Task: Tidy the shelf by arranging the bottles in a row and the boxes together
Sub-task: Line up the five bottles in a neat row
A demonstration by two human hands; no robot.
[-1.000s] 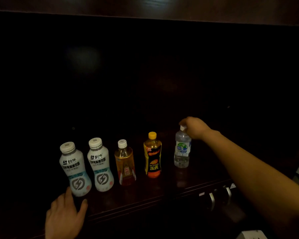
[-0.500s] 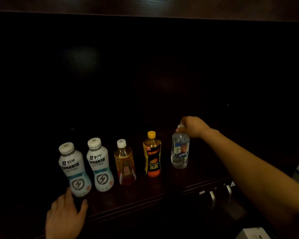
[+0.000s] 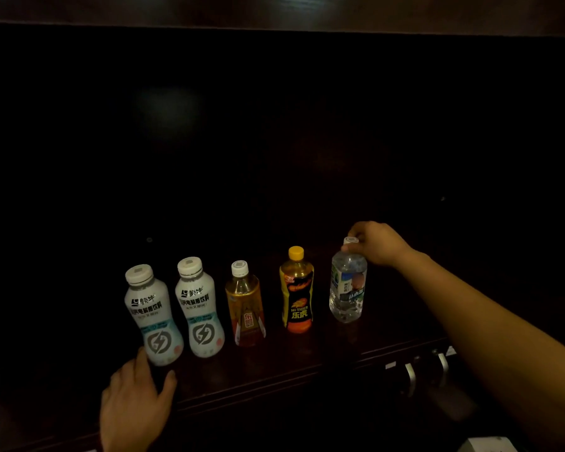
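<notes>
Several bottles stand upright in a row on the dark wooden shelf (image 3: 274, 367). From the left: a white bottle (image 3: 154, 316), a second white bottle (image 3: 199, 308), an amber tea bottle (image 3: 246, 305), a yellow-capped orange bottle (image 3: 297, 290) and a clear water bottle (image 3: 347, 285). My right hand (image 3: 377, 243) pinches the cap of the water bottle from the right. At the shelf's front edge my left hand (image 3: 134, 406) lies with relaxed fingers, fingertips just below the leftmost white bottle. No boxes show on the shelf.
The back of the shelf is very dark and nothing can be made out there. Metal handles (image 3: 411, 376) sit under the shelf's front edge at the right. A pale object (image 3: 485, 446) shows at the bottom right corner.
My right hand has turned the water bottle by its cap, so its label faces differently, and shifted it slightly nearer the orange bottle. My left hand has stayed put.
</notes>
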